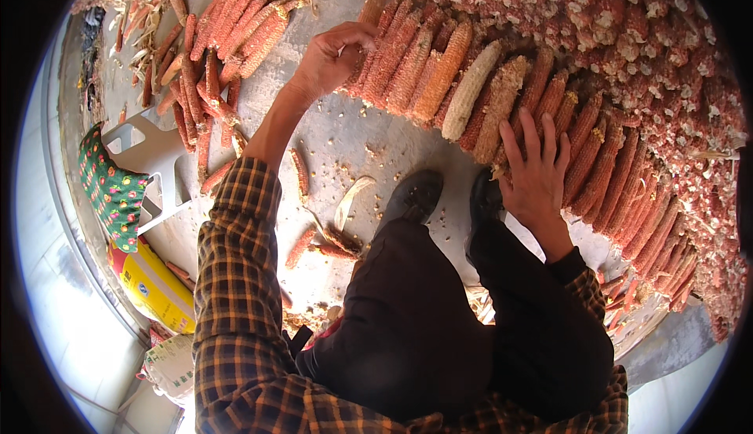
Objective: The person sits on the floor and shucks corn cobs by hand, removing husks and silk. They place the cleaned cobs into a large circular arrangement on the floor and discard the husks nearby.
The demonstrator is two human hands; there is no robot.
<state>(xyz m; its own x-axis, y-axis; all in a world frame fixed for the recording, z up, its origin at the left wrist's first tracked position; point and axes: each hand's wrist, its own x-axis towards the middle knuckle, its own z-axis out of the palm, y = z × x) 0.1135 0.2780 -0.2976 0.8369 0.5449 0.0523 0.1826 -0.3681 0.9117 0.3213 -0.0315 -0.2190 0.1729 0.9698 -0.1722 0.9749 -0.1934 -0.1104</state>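
In front of me runs a curved row of shelled corn cobs (393,63), mostly red, laid side by side against a tall stack. At its left end my left hand (335,57) is curled against the outermost cobs; some fingertips are hidden, so I cannot tell whether it grips one. My right hand (534,178) rests with spread fingers on cobs around the middle of the row, palm down. Left of that hand lie a rough tan cob (500,107), a pale whitish cob (472,89) and an orange cob (445,72). A few yellow kernels cling to some cobs.
The cob stack (635,39) rises behind the row. A loose cob heap (206,75) lies at left on the concrete floor (335,134), beside a grey plastic stool (167,157) with green floral cloth (115,190). A yellow sack (156,287) lies below. Stray cobs and husks litter the floor near my shoes.
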